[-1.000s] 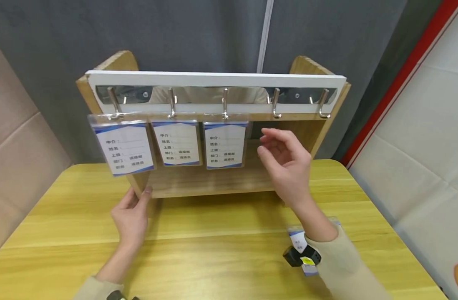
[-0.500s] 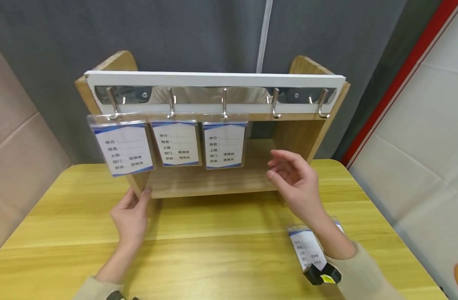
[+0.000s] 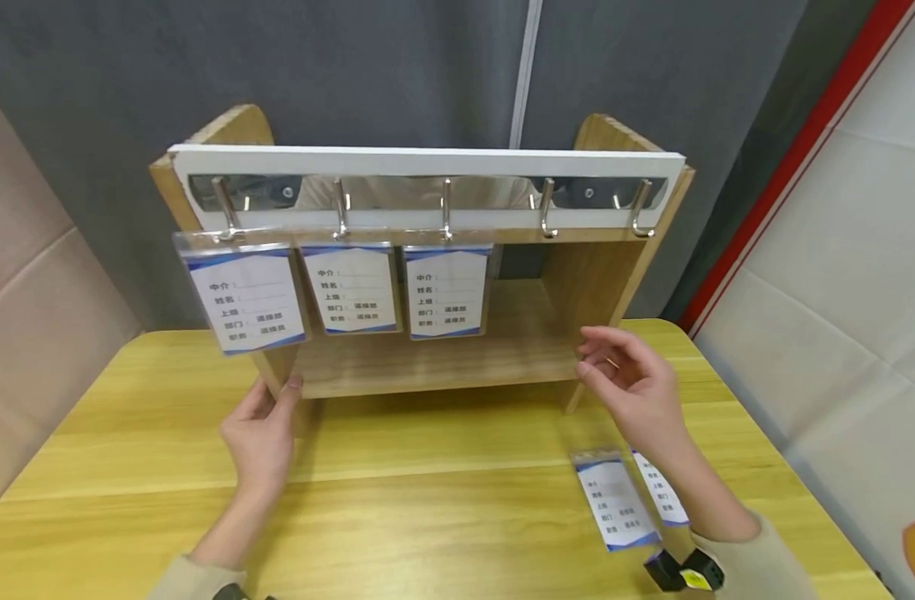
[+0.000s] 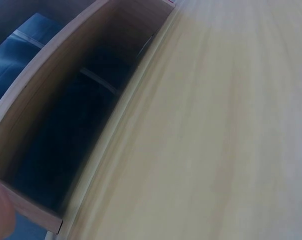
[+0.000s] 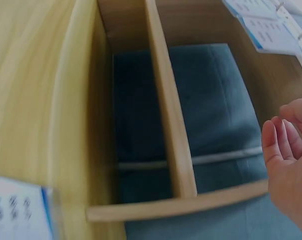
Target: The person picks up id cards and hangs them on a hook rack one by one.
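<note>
My left hand (image 3: pixel 262 437) grips the lower left corner of a wooden shelf rack (image 3: pixel 420 367), thumb in front and fingers round the side panel. My right hand (image 3: pixel 641 400) holds nothing; its fingers are loosely bent beside the rack's lower right corner. Three clear-sleeved name badges hang from the rack's left and middle hooks: a tilted left badge (image 3: pixel 247 300), a second badge (image 3: pixel 351 292) and a third badge (image 3: pixel 447 292). Below my right hand, a name badge (image 3: pixel 615 504) lies on the table beside another badge (image 3: pixel 662 487), partly covered by my forearm.
A fourth hook (image 3: pixel 547 208) and a fifth hook (image 3: pixel 642 208) on the white rail (image 3: pixel 427 160) carry nothing. The rack stands on a yellow wood-grain table (image 3: pixel 427 517). A grey curtain (image 3: pixel 397 67) hangs behind, with a white padded wall (image 3: pixel 840 317) on the right.
My right hand has moved down and to the right, away from the hooks, uncovering more of the badges on the table. The left hand keeps its grip on the rack.
</note>
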A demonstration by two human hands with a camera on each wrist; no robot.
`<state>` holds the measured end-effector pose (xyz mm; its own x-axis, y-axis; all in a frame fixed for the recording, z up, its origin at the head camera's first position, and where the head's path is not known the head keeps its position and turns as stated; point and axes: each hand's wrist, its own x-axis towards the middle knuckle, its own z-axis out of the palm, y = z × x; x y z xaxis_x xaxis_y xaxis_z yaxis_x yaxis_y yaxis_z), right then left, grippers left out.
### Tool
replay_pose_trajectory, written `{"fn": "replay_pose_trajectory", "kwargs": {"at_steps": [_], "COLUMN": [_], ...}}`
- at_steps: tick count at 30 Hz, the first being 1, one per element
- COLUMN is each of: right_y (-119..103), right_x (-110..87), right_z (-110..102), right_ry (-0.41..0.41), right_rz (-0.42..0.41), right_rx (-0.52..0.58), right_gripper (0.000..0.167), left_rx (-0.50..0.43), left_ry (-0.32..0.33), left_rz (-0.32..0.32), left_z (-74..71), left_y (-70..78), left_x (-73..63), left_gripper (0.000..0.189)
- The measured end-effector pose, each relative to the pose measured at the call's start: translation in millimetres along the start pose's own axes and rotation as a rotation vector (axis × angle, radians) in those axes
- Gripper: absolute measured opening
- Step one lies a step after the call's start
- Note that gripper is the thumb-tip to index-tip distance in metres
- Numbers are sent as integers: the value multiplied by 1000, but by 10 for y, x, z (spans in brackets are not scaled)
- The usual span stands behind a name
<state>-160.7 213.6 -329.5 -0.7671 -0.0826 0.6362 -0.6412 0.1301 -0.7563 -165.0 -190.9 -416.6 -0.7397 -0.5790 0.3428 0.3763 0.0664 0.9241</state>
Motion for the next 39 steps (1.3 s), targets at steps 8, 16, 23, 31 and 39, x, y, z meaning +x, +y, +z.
{"fn": "replay_pose_trajectory", "kwargs": {"at_steps": [8,16,23,31,39], "right_y": [95,187,286,388,496], "right_x": [-118,-226,-307,-462,-638], "right_z": [-248,-383,-464,-540,-615], "right_ry": [0,-44,-146,-225,-323], "right_rz": [43,64,99,162,269], "right_rx": [-86,-191,-264,-340,-385], "right_gripper": [38,36,34,35,41], "left_rx": [-18,-8,-14,-18,-25], "left_ry": [5,-1,-4,4,5], "left_rz": [3,-14,-23,-32,-25], "left_z": [5,7,1,1,-5], "left_y": [-7,3,13,21,14], "left_x": [0,2,2,1,8], "left_gripper": [31,31,32,32,32]}}
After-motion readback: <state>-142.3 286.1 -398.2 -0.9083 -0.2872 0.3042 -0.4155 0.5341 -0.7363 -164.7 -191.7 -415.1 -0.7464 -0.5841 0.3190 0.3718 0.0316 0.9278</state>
